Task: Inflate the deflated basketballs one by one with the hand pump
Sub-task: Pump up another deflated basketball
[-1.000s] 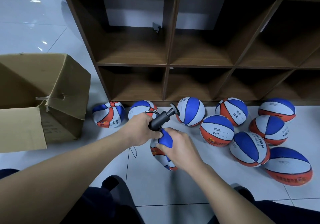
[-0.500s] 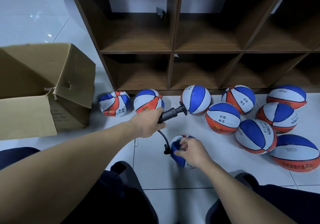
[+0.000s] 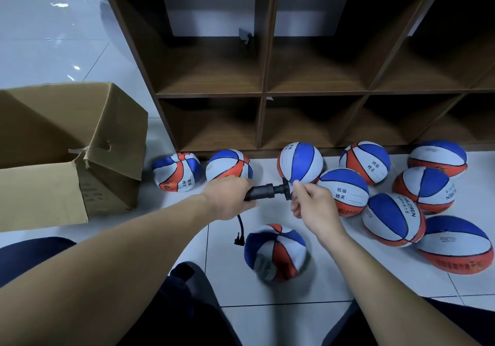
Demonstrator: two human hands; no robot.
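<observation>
My left hand (image 3: 227,198) grips the barrel of a black hand pump (image 3: 263,192), held level above the floor. Its T-handle (image 3: 286,188) points right, and the curled fingers of my right hand (image 3: 312,205) sit at that handle. A short black hose (image 3: 240,231) hangs from the pump down to a deflated blue, white and orange basketball (image 3: 276,252) lying on the tiles below my hands. Two more sagging balls (image 3: 176,171) (image 3: 229,167) lie by the shelf's foot on the left.
Several rounder basketballs (image 3: 393,219) crowd the floor on the right. A wooden cubby shelf (image 3: 263,91) stands behind them. An open cardboard box (image 3: 72,144) sits at the left. My knees are at the bottom edge.
My right hand let go of the deflated ball, which now lies on the floor, and rose to the pump's handle. My left hand turned the pump level.
</observation>
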